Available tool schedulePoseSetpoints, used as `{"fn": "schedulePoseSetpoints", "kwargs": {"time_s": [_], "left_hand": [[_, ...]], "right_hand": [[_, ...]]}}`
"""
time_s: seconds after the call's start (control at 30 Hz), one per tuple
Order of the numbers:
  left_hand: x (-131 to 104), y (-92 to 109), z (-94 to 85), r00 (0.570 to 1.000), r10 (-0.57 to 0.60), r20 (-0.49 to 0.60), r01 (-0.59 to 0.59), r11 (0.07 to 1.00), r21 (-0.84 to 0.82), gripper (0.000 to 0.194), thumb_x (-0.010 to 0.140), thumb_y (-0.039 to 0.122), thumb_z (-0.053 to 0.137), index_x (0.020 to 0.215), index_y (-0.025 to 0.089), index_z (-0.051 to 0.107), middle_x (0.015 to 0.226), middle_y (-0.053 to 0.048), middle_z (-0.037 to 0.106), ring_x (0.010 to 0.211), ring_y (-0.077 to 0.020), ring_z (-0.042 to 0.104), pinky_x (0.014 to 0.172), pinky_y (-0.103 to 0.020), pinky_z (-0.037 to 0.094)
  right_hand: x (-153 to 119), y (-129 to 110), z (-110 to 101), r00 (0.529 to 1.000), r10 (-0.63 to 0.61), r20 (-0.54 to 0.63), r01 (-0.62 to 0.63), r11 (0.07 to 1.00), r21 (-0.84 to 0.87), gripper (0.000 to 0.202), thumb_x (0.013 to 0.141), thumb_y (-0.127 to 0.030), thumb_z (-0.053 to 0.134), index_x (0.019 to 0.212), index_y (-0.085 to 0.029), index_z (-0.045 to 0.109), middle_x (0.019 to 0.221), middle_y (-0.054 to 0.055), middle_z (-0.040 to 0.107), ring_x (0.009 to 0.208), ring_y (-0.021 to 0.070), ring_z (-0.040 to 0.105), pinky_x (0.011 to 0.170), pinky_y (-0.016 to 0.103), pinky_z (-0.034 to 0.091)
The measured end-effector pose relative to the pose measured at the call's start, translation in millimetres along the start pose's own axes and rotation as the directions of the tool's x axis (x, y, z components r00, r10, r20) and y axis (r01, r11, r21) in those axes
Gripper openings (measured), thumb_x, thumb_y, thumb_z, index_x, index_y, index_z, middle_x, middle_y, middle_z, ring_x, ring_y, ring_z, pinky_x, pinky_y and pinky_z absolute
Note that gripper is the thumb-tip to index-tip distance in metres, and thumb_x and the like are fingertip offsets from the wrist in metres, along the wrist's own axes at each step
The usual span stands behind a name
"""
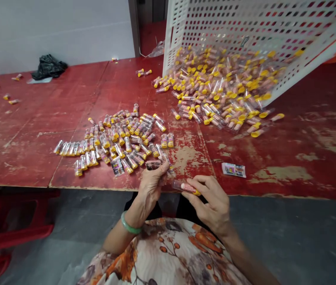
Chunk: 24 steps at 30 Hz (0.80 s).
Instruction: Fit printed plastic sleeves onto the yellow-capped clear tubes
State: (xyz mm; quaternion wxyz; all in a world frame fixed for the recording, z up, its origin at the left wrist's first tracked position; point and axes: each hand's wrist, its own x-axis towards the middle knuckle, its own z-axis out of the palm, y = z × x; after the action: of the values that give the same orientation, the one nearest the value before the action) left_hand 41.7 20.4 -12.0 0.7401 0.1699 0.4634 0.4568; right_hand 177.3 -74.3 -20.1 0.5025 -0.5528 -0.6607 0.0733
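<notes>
My right hand [212, 200] pinches a small clear tube [182, 185] with a yellow cap and pink contents, its capped end toward my palm. My left hand [151, 182] is closed, thumb on top, on dark and clear printed wrappers [153, 164]; their exact shape is partly hidden by the fingers. It is just left of the tube, near the table's front edge. Beyond it lies a spread of tubes in printed wrappers [120, 132], some lined up in rows. A flat stack of printed wrappers [233, 170] rests to the right of my right hand.
A white perforated crate [169, 43] lies tipped at the back right, with many yellow-capped tubes [215, 91] spilling onto the worn red table [75, 99]. A black plastic bag [49, 66] and several stray tubes are at the left. Red stools [16, 233] stand at lower left.
</notes>
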Motion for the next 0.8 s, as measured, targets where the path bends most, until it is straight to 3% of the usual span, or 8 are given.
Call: {"fn": "schedulePoseSetpoints", "kwargs": {"time_s": [0.17,0.27,0.37,0.47,0.53,0.67,0.8], "left_hand": [[-4,-1,0.8,0.997,-0.027,0.071,0.027,1.000,-0.003,0.043,0.048,0.036,0.087,0.063,0.014,0.052,0.053,0.006,0.049,0.041,-0.0019,0.040,0.038,-0.016,0.025],[-5,-3,0.4,0.991,-0.060,0.119,0.062,0.998,-0.016,0.040,0.053,0.037,0.085,0.066,0.014,0.054,0.056,0.005,0.051,0.042,-0.0020,0.040,0.040,-0.016,0.028],[-4,-7,0.1,0.989,-0.089,0.120,0.093,0.995,-0.032,0.040,0.053,0.037,0.085,0.069,0.013,0.057,0.060,0.004,0.054,0.044,-0.0028,0.042,0.041,-0.017,0.030],[-5,-11,0.0,0.996,-0.051,0.078,0.053,0.998,-0.025,0.039,0.056,0.037,0.084,0.068,0.013,0.056,0.059,0.004,0.054,0.044,-0.0030,0.042,0.040,-0.017,0.029],[-6,-13,0.0,0.998,-0.007,0.056,0.008,1.000,-0.021,0.038,0.056,0.036,0.083,0.068,0.013,0.056,0.058,0.004,0.053,0.043,-0.0028,0.042,0.039,-0.016,0.028],[-12,-16,-0.2,0.998,0.003,0.068,-0.004,1.000,0.007,0.037,0.051,0.032,0.086,0.070,0.012,0.061,0.061,0.002,0.059,0.048,-0.0065,0.051,0.045,-0.019,0.039],[-13,-15,-2.7,0.994,-0.037,0.100,0.032,0.998,0.053,0.038,0.049,0.033,0.087,0.068,0.011,0.063,0.061,-0.001,0.061,0.049,-0.0091,0.054,0.046,-0.020,0.040]], "right_hand": [[2,2,6,0.994,-0.068,-0.089,0.059,0.993,-0.106,0.040,0.075,-0.012,0.067,0.112,-0.026,0.061,0.091,0.007,0.060,0.079,0.0198,0.057,0.067,0.036,0.050],[3,2,8,0.984,-0.127,-0.123,0.096,0.969,-0.227,0.043,0.074,-0.012,0.068,0.114,-0.025,0.060,0.090,0.008,0.061,0.077,0.0203,0.058,0.065,0.035,0.050],[0,2,10,0.977,-0.172,-0.128,0.118,0.931,-0.346,0.045,0.075,-0.015,0.068,0.117,-0.024,0.058,0.091,0.009,0.062,0.077,0.0205,0.061,0.065,0.033,0.052],[-3,1,15,0.971,-0.198,-0.136,0.127,0.905,-0.407,0.044,0.075,-0.017,0.068,0.118,-0.024,0.057,0.093,0.010,0.065,0.080,0.0217,0.063,0.065,0.032,0.053],[-3,-1,18,0.970,-0.189,-0.151,0.115,0.908,-0.402,0.045,0.075,-0.017,0.068,0.118,-0.024,0.055,0.093,0.009,0.066,0.082,0.0225,0.064,0.068,0.033,0.054],[1,-4,28,0.966,-0.183,-0.181,0.108,0.926,-0.362,0.043,0.075,-0.016,0.070,0.115,-0.019,0.053,0.088,0.010,0.067,0.079,0.0211,0.066,0.066,0.030,0.054],[14,-2,27,0.981,-0.173,-0.094,0.149,0.964,-0.218,0.036,0.078,-0.019,0.067,0.112,-0.020,0.054,0.094,0.010,0.066,0.087,0.0215,0.066,0.069,0.030,0.054]]}}
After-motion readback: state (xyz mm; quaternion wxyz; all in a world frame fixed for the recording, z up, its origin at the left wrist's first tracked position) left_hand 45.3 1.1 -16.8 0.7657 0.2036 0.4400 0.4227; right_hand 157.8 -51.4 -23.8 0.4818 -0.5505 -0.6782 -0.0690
